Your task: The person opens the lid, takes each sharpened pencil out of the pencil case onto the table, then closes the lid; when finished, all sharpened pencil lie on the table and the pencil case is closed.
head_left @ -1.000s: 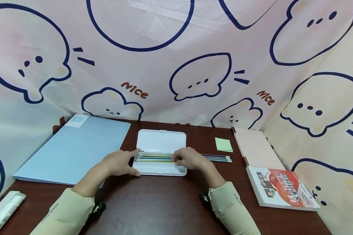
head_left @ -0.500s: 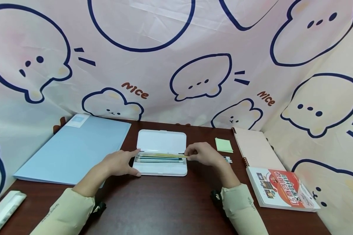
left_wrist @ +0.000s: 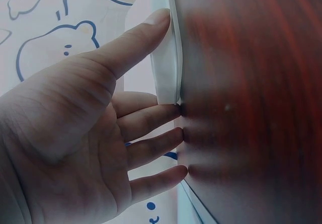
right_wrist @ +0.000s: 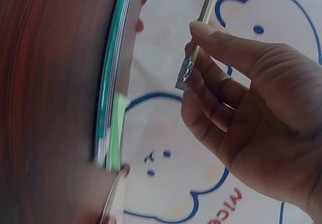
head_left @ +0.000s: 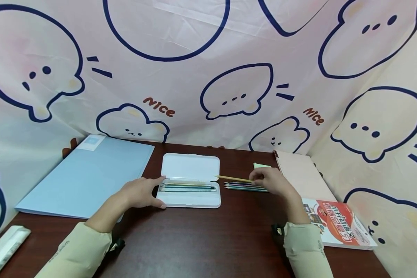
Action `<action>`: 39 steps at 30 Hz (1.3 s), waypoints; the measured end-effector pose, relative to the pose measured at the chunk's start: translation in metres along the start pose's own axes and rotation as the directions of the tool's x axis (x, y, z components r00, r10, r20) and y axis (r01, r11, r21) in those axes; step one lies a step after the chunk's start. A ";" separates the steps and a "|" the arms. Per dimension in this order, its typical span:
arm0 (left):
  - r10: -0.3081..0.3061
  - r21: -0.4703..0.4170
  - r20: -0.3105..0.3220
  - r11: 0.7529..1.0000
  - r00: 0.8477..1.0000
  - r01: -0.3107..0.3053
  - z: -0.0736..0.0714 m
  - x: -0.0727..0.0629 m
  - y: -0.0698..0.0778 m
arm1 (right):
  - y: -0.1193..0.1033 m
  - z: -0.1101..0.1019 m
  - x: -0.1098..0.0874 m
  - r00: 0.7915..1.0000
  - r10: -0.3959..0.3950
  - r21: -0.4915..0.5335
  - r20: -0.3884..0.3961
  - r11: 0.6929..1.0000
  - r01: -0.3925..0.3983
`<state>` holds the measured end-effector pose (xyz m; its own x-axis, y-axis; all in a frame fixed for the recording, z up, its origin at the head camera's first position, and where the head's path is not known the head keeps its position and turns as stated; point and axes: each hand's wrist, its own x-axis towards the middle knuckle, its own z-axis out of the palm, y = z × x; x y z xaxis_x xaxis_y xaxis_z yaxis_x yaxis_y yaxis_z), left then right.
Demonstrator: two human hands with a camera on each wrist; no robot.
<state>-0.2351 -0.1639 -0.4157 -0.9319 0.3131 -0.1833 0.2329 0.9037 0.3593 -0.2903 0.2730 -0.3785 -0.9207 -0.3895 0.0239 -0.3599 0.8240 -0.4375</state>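
An open white pencil case [head_left: 190,166] lies on the dark wooden table, with several pencils [head_left: 189,189] in its tray. My left hand [head_left: 140,193] spans the case's left end, thumb at the near corner and index finger by the hinge; the left wrist view has the thumb [left_wrist: 160,18] against its edge. To the right of the case, my right hand [head_left: 272,180] pinches a yellow pencil [head_left: 233,178] near its eraser end, tip pointing left. The right wrist view shows its metal ferrule [right_wrist: 185,70]. Just below that hand is a row of dark and green pencils [head_left: 243,187] on the table.
Light green sticky notes [head_left: 261,165] are partly hidden behind the right hand. Farther right, a spiral notebook [head_left: 309,173] lies partly under a red and white book [head_left: 344,224]. A blue folder [head_left: 90,177] covers the left side, and a white packet [head_left: 7,247] sits at lower left.
My right hand has taken the yellow pencil out of the case and carried it rightward, over the row of pencils. The left hand stays at the case.
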 end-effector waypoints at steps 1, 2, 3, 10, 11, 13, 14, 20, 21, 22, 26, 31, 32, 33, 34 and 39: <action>0.000 0.000 0.000 1.000 1.000 0.000 0.000 0.000 0.000 | 0.004 -0.002 -0.002 1.000 0.015 -0.007 -0.006 1.000 -0.015; 0.001 0.001 0.001 1.000 1.000 -0.001 0.000 0.000 0.000 | 0.008 -0.004 -0.004 1.000 0.026 -0.016 -0.007 1.000 -0.026; 0.001 0.002 0.001 1.000 1.000 -0.001 0.000 0.000 0.000 | 0.012 -0.005 -0.005 0.999 0.034 -0.022 -0.008 0.999 -0.034; 0.003 0.005 -0.003 1.000 1.000 -0.003 -0.001 0.000 0.001 | 0.032 -0.011 -0.012 0.995 0.092 -0.035 0.030 0.995 -0.091; 0.003 0.007 -0.003 1.000 1.000 -0.003 -0.001 0.000 0.001 | 0.034 -0.011 -0.013 0.994 0.098 -0.036 0.043 0.995 -0.097; 0.002 0.010 -0.002 1.000 1.000 -0.002 -0.001 -0.001 0.001 | 0.039 -0.010 -0.014 0.991 0.116 -0.031 0.066 0.993 -0.114; 0.000 0.010 -0.001 1.000 1.000 0.000 -0.001 -0.001 0.002 | 0.041 -0.009 -0.014 0.989 0.127 -0.029 0.076 0.992 -0.125; -0.003 0.007 0.003 1.000 1.000 0.003 0.000 -0.003 0.002 | 0.052 -0.004 -0.014 0.983 0.152 -0.035 0.100 0.988 -0.149; -0.003 0.007 0.004 1.000 1.000 0.003 0.000 -0.003 0.002 | 0.053 -0.004 -0.014 0.983 0.154 -0.038 0.103 0.988 -0.151; -0.004 0.006 0.004 1.000 1.000 0.004 0.001 -0.003 0.002 | 0.054 -0.003 -0.014 0.982 0.157 -0.041 0.105 0.987 -0.154; -0.002 0.009 0.000 1.000 1.000 0.002 0.001 -0.003 0.002 | 0.058 -0.001 -0.014 0.979 0.161 -0.048 0.122 0.986 -0.157; -0.001 0.007 -0.001 1.000 1.000 0.001 0.001 -0.003 0.003 | 0.062 0.000 -0.014 0.975 0.180 -0.047 0.129 0.983 -0.176; -0.001 0.005 0.000 1.000 1.000 0.001 0.001 -0.003 0.003 | 0.062 -0.001 -0.015 0.975 0.185 -0.047 0.125 0.982 -0.181; 0.000 0.004 -0.001 1.000 1.000 0.000 0.000 -0.003 0.003 | 0.063 -0.001 -0.015 0.976 0.182 -0.046 0.122 0.983 -0.178; 0.001 0.004 -0.002 1.000 1.000 -0.001 0.000 -0.003 0.003 | 0.063 -0.001 -0.015 0.978 0.176 -0.047 0.116 0.984 -0.171; 0.000 0.006 -0.005 1.000 1.000 0.000 -0.001 -0.002 0.002 | 0.065 -0.001 -0.015 0.979 0.183 -0.004 0.091 0.983 -0.184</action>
<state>-0.2327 -0.1629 -0.4140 -0.9332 0.3118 -0.1788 0.2347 0.9054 0.3538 -0.3000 0.3329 -0.4069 -0.9535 -0.2676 -0.1388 -0.1852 0.8833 -0.4307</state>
